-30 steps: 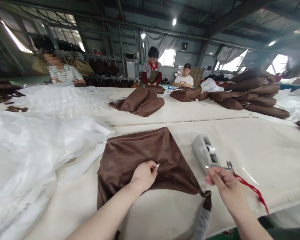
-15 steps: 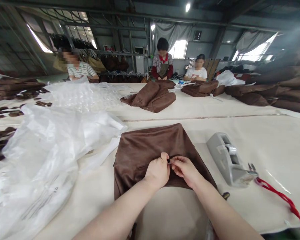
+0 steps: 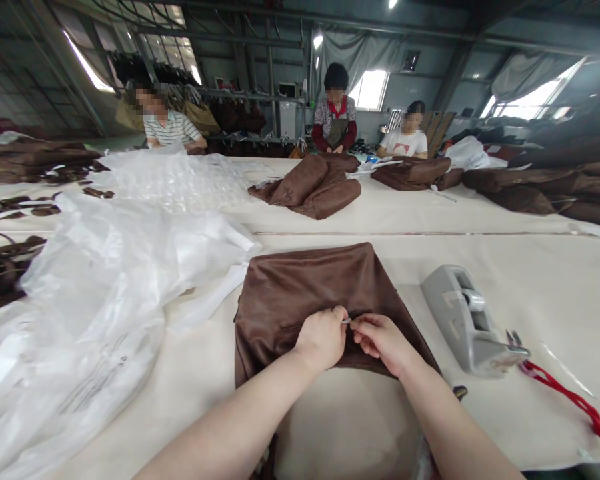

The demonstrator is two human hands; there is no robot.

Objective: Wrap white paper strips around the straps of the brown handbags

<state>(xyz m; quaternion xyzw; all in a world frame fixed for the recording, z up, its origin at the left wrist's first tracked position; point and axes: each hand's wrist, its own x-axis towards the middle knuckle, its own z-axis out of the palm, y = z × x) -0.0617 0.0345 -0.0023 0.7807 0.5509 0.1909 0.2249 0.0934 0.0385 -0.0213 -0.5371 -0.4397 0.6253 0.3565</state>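
A brown leather-like bag [image 3: 310,277] lies flat on the table in front of me, a zipper slit [image 3: 291,327] running across its face. My left hand [image 3: 325,337] is closed over the right end of that slit, thumb on top. Close beside it, my right hand [image 3: 380,339] pinches with thumb and forefinger, its other fingers curled. Between the two sets of fingertips shows a small pale strip [image 3: 347,321]; the fingers cover most of it, and I cannot tell what it is fixed to. The bag's near part is hidden under my forearms.
A grey tape dispenser [image 3: 453,320] stands to the right, with small snips [image 3: 517,343] on a red cord [image 3: 570,393] by it. Clear plastic bags [image 3: 115,267] cover the left. More brown bags [image 3: 315,183] lie across the table, where several people work.
The view has shifted slightly, so the scene sits a little further right. Both hands stay together at the zipper; the pale strip between the fingertips now shows more plainly, where a dark bit showed before.
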